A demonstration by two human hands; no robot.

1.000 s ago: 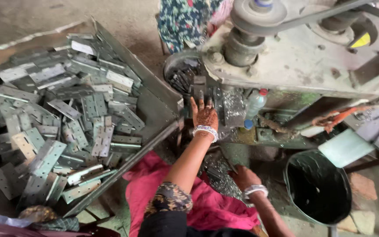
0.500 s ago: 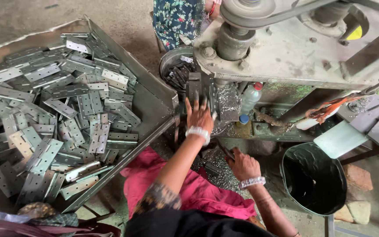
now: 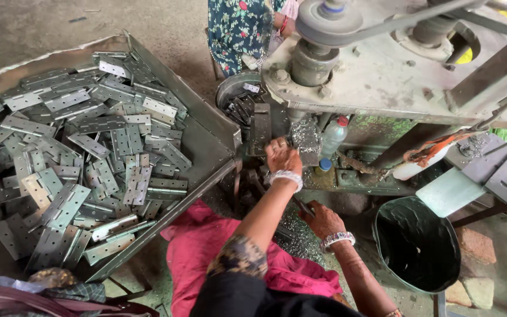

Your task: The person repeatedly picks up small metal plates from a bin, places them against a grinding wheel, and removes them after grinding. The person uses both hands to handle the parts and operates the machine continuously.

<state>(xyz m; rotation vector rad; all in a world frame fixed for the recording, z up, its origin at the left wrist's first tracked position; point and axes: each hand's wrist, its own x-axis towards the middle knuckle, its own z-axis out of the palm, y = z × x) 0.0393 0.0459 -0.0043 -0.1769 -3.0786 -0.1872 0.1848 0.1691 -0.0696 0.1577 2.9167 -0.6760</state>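
Head view, left hand: the left hand [image 3: 281, 157] reaches up under the grey machine [image 3: 382, 76], fingers curled on a metal piece [image 3: 305, 136] at the machine's work spot; the grip itself is hidden.
Head view, right hand: the right hand [image 3: 322, 219] sits lower, nearer the body, fingers closed around a dark handle [image 3: 301, 205].
Left of the left hand: a tray [image 3: 206, 126] heaped with grey metal hinges [image 3: 77, 152].
Above it: a round bin [image 3: 233, 88] of dark parts.
Just right of it: a plastic bottle [image 3: 333, 136].
Right of the right hand: a black bucket [image 3: 418, 243].
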